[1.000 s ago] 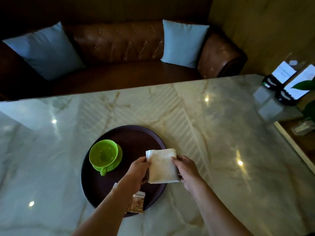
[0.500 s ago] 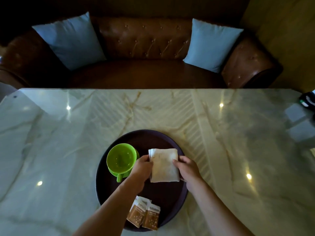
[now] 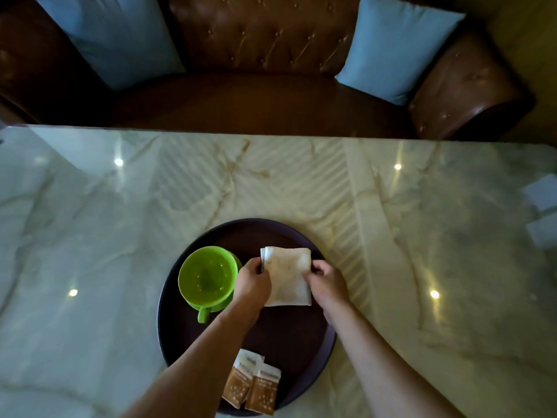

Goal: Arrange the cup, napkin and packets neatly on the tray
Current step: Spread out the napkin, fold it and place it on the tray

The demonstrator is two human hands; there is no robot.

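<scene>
A round dark tray [image 3: 301, 336] lies on the marble table. On its left side stands a green cup [image 3: 207, 276] on a green saucer, handle toward me. A folded white napkin [image 3: 288, 276] lies on the tray's upper right part. My left hand [image 3: 251, 283] pinches the napkin's left edge. My right hand [image 3: 327, 282] pinches its right edge. Two brown and white packets [image 3: 253, 384] lie side by side at the tray's near rim, partly under my left forearm.
The marble table [image 3: 422, 236] spreads wide on both sides of the tray. A brown leather sofa [image 3: 256, 95] with two blue cushions stands behind the table's far edge. Pale objects [image 3: 542, 212] sit at the table's right edge.
The view has swung left and down, bringing the tray to the middle and the packets into sight. Both hands stay on the napkin, which has shifted a little further onto the tray.
</scene>
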